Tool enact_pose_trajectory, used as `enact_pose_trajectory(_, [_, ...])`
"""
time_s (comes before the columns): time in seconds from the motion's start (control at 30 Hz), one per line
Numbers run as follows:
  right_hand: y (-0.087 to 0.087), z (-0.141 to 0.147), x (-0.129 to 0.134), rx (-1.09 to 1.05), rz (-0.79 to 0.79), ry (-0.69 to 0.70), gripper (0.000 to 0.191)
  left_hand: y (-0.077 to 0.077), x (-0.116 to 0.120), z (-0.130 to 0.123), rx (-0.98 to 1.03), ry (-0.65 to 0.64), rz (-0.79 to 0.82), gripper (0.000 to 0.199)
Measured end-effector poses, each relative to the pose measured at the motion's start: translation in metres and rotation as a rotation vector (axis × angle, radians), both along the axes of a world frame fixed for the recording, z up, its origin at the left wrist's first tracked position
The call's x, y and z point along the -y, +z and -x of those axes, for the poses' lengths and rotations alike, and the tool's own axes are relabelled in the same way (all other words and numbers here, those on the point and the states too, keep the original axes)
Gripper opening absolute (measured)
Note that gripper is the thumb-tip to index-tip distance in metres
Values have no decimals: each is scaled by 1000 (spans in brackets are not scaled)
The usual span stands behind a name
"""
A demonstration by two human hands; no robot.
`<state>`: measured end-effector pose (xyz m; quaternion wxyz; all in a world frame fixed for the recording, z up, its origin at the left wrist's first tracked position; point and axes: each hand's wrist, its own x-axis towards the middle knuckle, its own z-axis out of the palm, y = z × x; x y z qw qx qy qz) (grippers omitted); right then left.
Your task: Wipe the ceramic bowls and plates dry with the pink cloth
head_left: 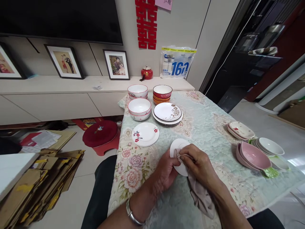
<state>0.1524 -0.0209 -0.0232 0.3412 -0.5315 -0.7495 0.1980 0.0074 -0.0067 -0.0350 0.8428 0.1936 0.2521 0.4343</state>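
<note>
My left hand [167, 170] grips the left edge of a small white plate [179, 143], tilted above the tablecloth. My right hand [201, 162] pinches a grey-brown cloth [201, 194] against the plate's face, and the rest of the cloth hangs down below. Just beyond my left hand lies a white plate with red flowers [145, 133]. Behind it are a stack of plates [166, 112], topped by one with a brown flower pattern, and white red-rimmed bowls [139, 107]. Part of the held plate is hidden by my fingers and the cloth.
On the right of the flowered tablecloth [205, 114] stand pink bowls [254, 156], white bowls [271, 145] and small square dishes [240, 129]. Red and orange bowls [162, 93] are stacked at the back. A red stool [101, 136] and flattened cardboard [47, 178] are on the left.
</note>
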Motion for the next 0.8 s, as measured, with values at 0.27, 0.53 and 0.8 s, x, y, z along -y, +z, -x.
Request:
enact_pose_trajectory(0.27, [-14,-16,-6,96,-87,-302,13,-2,1,-2,-17,-29,-12,68])
enact_pose_trajectory(0.53, [-4,-4,-1,9,-59,-124,13,1,1,-2,18,-34,-25,62])
enact_pose_trajectory(0.8, [7,-27,-2,117,188,43,17,-4,-6,2,-15,79,-16,47])
